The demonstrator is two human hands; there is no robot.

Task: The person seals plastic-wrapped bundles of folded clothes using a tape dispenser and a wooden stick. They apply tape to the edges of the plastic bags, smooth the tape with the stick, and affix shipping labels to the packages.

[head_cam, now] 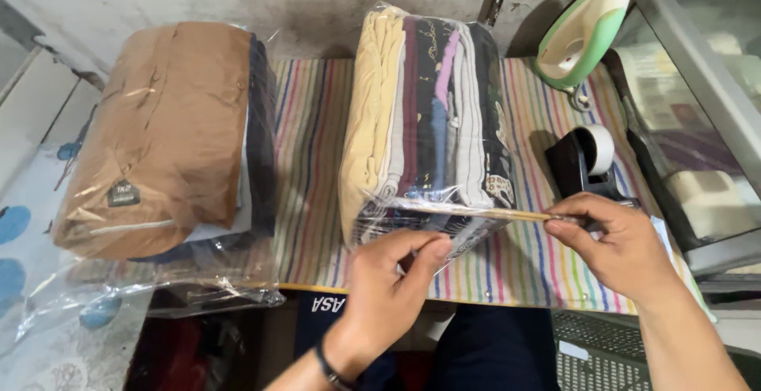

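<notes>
At the centre of the frame the clear plastic bag of folded clothes (pixel 428 114) stands filled on the striped worktop (pixel 313 161), its near flap folded over but, as I judge it, not yet taped flat. The right hand (pixel 614 244), lower right, pinches a stretched strip of clear tape (pixel 495 213) between thumb and forefinger, just before the tape dispenser (pixel 587 161). The left hand (pixel 388 284), wrist bent upward at lower centre, has its fingers (pixel 424 252) closed narrowly, pressing the tape's other end onto the bag's front edge.
</notes>
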